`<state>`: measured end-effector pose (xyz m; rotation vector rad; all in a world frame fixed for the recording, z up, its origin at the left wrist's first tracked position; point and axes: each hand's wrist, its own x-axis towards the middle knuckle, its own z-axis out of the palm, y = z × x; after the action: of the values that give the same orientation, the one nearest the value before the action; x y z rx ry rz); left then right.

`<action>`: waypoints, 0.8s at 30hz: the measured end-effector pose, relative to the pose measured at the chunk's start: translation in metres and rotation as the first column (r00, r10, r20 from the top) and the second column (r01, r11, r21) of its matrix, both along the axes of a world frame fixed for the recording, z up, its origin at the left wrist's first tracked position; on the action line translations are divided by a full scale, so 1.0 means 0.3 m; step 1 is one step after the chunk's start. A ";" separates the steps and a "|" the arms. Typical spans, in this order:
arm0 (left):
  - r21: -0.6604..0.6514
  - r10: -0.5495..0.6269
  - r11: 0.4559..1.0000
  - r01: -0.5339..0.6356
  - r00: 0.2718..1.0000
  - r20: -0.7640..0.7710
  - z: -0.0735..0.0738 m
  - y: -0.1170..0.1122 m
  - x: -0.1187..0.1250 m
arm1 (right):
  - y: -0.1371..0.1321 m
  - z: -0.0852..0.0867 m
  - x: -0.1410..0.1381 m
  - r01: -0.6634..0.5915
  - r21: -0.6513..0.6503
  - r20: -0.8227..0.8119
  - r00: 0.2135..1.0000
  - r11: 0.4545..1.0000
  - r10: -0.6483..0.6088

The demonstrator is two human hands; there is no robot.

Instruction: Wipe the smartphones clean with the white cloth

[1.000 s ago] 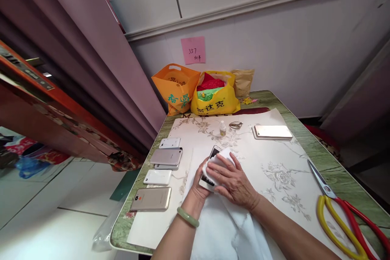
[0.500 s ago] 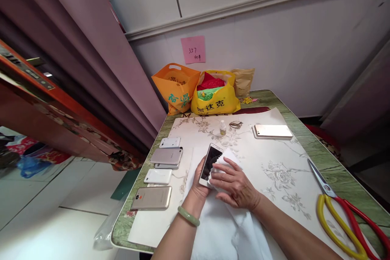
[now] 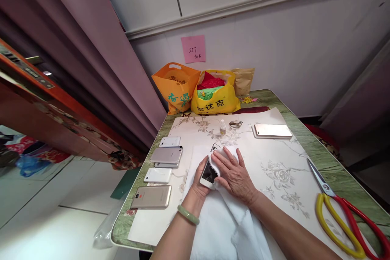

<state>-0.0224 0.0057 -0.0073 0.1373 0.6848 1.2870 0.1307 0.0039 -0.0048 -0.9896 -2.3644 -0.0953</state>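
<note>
My left hand (image 3: 199,176) is wrapped round a white smartphone (image 3: 209,175) with a dark screen, held tilted above the table. A green bangle (image 3: 188,215) circles that wrist. My right hand (image 3: 233,172) presses a white cloth (image 3: 222,227) onto the upper part of the screen, thumb and fingers holding the cloth. The rest of the cloth spreads down toward the near table edge. Beyond the phone stand a small white bottle (image 3: 222,127) and a pair of glasses (image 3: 235,124).
Several phones lie at the left, including a gold phone (image 3: 151,197) and a white phone (image 3: 157,175). Stacked phones (image 3: 272,131) lie at the right, near large scissors (image 3: 338,207). An orange bag (image 3: 176,89) and a yellow bag (image 3: 215,101) stand at the back.
My right hand has slid the cloth up the screen toward the phone's top end. The lower screen is now uncovered. My left hand keeps its hold on the smartphone.
</note>
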 end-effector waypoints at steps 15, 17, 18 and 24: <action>-0.017 0.018 1.000 -0.018 1.000 0.022 0.013 0.000 -0.009 | 0.012 -0.006 0.037 0.114 -0.009 -0.330 0.938 0.993 -0.110; -0.015 0.018 1.000 -0.017 0.999 0.041 0.011 0.000 -0.010 | 0.017 -0.010 0.038 0.156 -0.019 -0.384 0.911 0.988 -0.151; -0.016 0.020 1.000 -0.019 0.999 0.046 0.012 -0.001 -0.010 | 0.019 -0.012 0.037 0.170 -0.029 -0.395 0.903 0.985 -0.168; -0.029 0.061 0.998 -0.061 0.998 0.006 0.022 -0.008 -0.005 | 0.016 -0.019 0.022 0.090 -0.046 -0.365 0.925 0.995 -0.101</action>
<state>-0.0238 0.0034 -0.0006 0.0890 0.7056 1.3348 0.1374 0.0086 -0.0104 -1.0359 -1.9808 0.0816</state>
